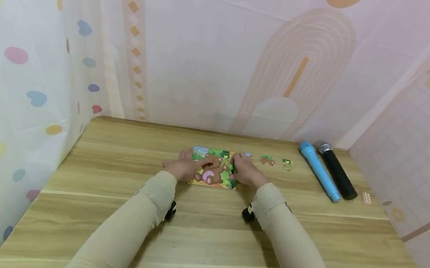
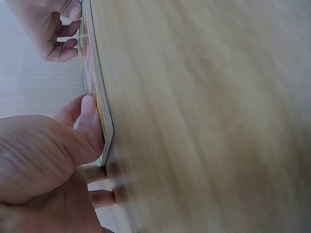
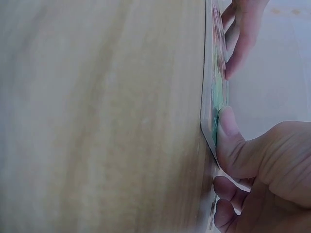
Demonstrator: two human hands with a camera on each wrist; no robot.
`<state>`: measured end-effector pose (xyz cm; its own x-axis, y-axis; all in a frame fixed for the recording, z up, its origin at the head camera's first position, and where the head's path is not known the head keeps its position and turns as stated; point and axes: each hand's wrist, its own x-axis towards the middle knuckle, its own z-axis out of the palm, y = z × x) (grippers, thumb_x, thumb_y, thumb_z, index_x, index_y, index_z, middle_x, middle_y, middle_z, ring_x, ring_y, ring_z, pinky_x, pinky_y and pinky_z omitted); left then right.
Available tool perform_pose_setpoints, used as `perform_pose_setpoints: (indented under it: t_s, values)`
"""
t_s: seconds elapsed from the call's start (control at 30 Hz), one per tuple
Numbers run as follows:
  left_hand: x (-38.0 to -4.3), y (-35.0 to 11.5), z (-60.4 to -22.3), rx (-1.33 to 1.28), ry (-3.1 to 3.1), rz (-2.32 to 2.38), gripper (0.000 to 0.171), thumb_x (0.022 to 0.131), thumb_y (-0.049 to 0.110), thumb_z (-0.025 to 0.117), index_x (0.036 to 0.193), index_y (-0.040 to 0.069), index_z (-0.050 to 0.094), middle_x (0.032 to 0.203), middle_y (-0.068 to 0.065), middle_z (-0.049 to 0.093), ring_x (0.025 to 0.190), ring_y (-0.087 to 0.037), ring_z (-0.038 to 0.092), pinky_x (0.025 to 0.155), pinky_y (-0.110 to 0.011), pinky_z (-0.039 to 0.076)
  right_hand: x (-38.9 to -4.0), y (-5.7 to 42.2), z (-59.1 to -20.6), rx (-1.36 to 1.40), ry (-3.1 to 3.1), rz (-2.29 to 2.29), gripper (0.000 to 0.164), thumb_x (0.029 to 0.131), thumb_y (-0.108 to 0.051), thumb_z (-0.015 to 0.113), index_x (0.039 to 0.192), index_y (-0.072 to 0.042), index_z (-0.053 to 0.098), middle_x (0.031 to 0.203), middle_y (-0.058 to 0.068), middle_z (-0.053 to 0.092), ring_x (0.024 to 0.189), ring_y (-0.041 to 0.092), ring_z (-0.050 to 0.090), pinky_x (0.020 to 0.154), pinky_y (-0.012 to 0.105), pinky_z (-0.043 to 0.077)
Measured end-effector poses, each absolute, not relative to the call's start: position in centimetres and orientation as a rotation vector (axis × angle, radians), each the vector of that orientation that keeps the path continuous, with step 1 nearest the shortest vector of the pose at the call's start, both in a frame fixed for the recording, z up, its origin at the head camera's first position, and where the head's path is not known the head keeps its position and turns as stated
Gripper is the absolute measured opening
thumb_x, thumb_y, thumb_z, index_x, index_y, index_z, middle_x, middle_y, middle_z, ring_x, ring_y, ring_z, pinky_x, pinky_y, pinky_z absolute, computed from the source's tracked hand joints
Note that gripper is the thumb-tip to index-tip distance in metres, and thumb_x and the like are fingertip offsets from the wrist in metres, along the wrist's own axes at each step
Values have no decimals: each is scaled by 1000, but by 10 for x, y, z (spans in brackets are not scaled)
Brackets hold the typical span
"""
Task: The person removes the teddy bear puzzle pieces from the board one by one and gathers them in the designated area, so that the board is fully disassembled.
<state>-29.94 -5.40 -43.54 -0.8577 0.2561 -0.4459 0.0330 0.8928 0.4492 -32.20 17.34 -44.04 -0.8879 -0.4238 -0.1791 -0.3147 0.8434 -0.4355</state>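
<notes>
A jigsaw puzzle [image 1: 212, 182] with a brown bear on a green background lies flat on the wooden table [image 1: 198, 243], between both hands. My left hand [image 1: 184, 168] rests at its left side, index finger stretched over the bear. In the left wrist view, the left thumb [image 2: 89, 119] presses the puzzle's near corner while other fingers touch the table beside it. At the right side, my right hand [image 1: 248, 171] bends over the edge. Its thumb [image 3: 228, 128] lies on the green border in the right wrist view. I cannot tell whether this hand pinches a piece.
Loose puzzle pieces [image 1: 267, 160] lie right of the puzzle, near another green piece [image 1: 288, 164]. Farther right are a blue microphone [image 1: 319, 172], a black microphone [image 1: 338, 172] and a small dotted card [image 1: 366, 198]. A patterned curtain [image 1: 193, 56] stands behind the table.
</notes>
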Motion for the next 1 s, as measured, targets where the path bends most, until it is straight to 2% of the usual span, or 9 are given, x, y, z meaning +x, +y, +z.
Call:
perform_pose_setpoints:
  t_s: [0.2, 0.33, 0.57, 0.73, 0.87, 1.0]
  values:
    - [-301, -55, -437, 222, 2552, 573, 76, 105, 23, 55, 161, 48, 10, 168, -11, -19, 152, -38, -18, 101, -86, -7, -326, 173, -442, -570, 2734, -581, 35, 96, -9, 70, 122, -1, 48, 120, 14, 43, 110, 29, 44, 100, 43, 42]
    - [-301, -55, -439, 217, 2544, 572, 78, 104, 26, 58, 161, 49, 9, 168, -11, -20, 152, -38, -20, 101, -86, -7, -326, 173, -441, -557, 2710, -580, 35, 96, -9, 70, 123, -2, 47, 120, 14, 42, 109, 29, 44, 99, 42, 42]
    - [-302, -55, -439, 203, 2537, 601, 79, 105, 28, 56, 162, 44, 4, 167, -12, -20, 152, -38, -19, 102, -84, -8, -326, 174, -439, -561, 2690, -591, 36, 96, -9, 69, 123, -2, 46, 118, 13, 42, 108, 28, 44, 97, 41, 42]
    - [-298, -55, -435, 238, 2542, 582, 75, 106, 24, 54, 162, 46, 9, 167, -12, -20, 152, -39, -19, 102, -85, -6, -328, 177, -443, -571, 2683, -613, 36, 97, -12, 68, 123, -2, 45, 118, 12, 41, 109, 27, 44, 99, 42, 41]
    - [-296, -56, -434, 213, 2562, 631, 76, 107, 35, 52, 164, 34, 2, 168, -15, -17, 153, -37, -16, 105, -82, -7, -329, 178, -443, -587, 2678, -624, 38, 97, -12, 69, 124, -2, 45, 122, 14, 41, 114, 29, 42, 103, 43, 40]
    - [-295, -55, -435, 112, 2551, 740, 86, 105, 61, 37, 163, 19, -10, 168, -17, -16, 154, -32, -15, 108, -78, -12, -330, 181, -439, -617, 2655, -655, 40, 95, -10, 71, 123, 0, 45, 127, 16, 41, 120, 31, 43, 107, 45, 39]
